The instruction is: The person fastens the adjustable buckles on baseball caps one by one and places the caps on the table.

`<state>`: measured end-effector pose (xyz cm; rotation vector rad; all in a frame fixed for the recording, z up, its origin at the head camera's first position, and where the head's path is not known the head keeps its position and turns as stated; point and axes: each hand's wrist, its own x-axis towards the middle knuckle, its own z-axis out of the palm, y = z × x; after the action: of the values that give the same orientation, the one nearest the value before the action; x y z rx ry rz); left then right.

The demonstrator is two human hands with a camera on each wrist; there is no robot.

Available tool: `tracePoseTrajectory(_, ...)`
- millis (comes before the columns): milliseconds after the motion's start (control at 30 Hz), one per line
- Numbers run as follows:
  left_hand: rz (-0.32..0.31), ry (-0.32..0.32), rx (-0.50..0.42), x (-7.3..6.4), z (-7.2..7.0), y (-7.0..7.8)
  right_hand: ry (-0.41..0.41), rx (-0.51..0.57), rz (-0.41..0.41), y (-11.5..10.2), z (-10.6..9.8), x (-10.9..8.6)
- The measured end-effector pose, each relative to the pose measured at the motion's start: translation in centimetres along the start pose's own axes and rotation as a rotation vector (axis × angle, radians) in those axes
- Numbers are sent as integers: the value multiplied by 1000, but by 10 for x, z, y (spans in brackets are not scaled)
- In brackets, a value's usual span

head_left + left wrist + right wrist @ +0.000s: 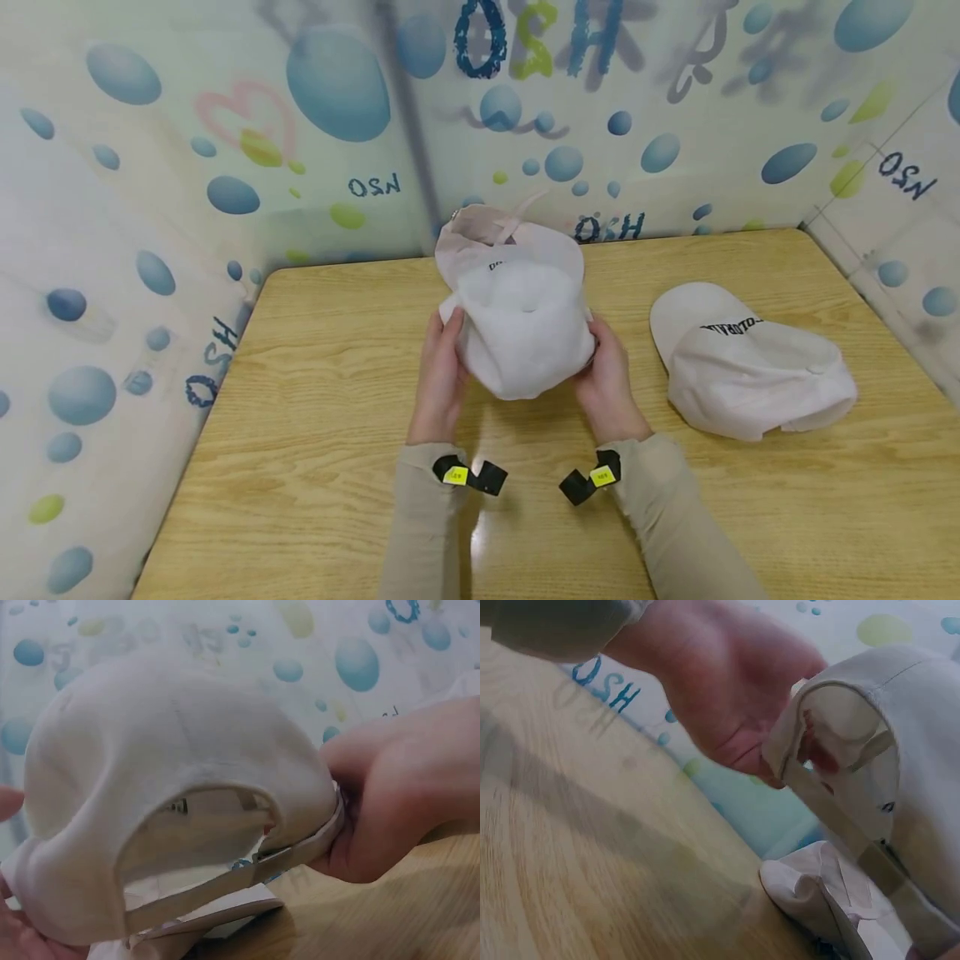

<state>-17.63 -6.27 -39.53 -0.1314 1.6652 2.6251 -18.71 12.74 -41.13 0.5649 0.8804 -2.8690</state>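
One white cap [525, 342] is held at opposite sides by the left grip [441, 371] and right grip [607, 375], back strap [217, 886] on the near side; a pinkish cap [471, 229] shows just beyond, another cap [750, 367] lies rightward, nearer the right grip.

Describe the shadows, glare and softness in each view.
Head view: a bright glare patch on the table between the sleeves, a dark, shadow-like stripe down the wall; left wrist view: the held cap looks soft, the wall pattern hazy; right wrist view: a broad shadow band across the table.
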Motion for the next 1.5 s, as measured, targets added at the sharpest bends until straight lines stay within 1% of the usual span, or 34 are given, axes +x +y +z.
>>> tracePoseTrajectory(67,34,-15,30,0,-2,2,-24,-45,-41,0,0,0)
tracePoseTrajectory(133,54,-31,62,-1,-5,4,-78,-92,-68,1,1,0)
tracePoseTrajectory(200,61,-42,85,0,-10,6,-141,-146,-72,2,1,1)
tracePoseTrajectory(267,55,-46,110,0,-16,8,-191,-177,-59,4,0,2)
tracePoseTrajectory(333,48,-36,136,0,-22,9,-228,-199,-39,9,-1,4)
tracePoseTrajectory(433,40,-3,156,0,-33,7,-267,-221,-8,18,-5,6)
tracePoseTrajectory(500,42,19,148,0,-41,5,-288,-255,5,26,-8,7)
tracePoseTrajectory(567,61,32,118,0,-49,0,-310,-288,15,33,-9,9)
tracePoseTrajectory(700,116,54,78,-1,-69,-5,-336,-400,27,50,-9,12)
tracePoseTrajectory(767,137,64,79,-2,-83,-5,-346,-467,31,60,-6,12)
tracePoseTrajectory(900,128,88,133,-8,-110,1,-351,-580,42,80,1,12)
tracePoseTrajectory(967,123,98,148,-11,-122,6,-358,-601,55,90,6,11)
tracePoseTrajectory(1033,120,117,132,-15,-133,12,-361,-636,72,99,12,10)
tracePoseTrajectory(1100,124,123,83,-17,-142,17,-375,-659,106,107,19,9)
tracePoseTrajectory(1167,142,133,24,-20,-149,22,-406,-683,146,115,25,6)
tracePoseTrajectory(1200,157,134,-1,-21,-151,25,-428,-689,166,117,29,3)
tracePoseTrajectory(1267,177,160,-29,-24,-152,31,-455,-686,201,125,34,1)
tracePoseTrajectory(1300,181,184,-28,-26,-152,35,-464,-685,210,128,37,0)
tracePoseTrajectory(1433,151,283,-63,-32,-153,44,-477,-671,228,144,45,1)
tracePoseTrajectory(1500,133,311,-93,-33,-156,47,-486,-684,236,149,49,0)
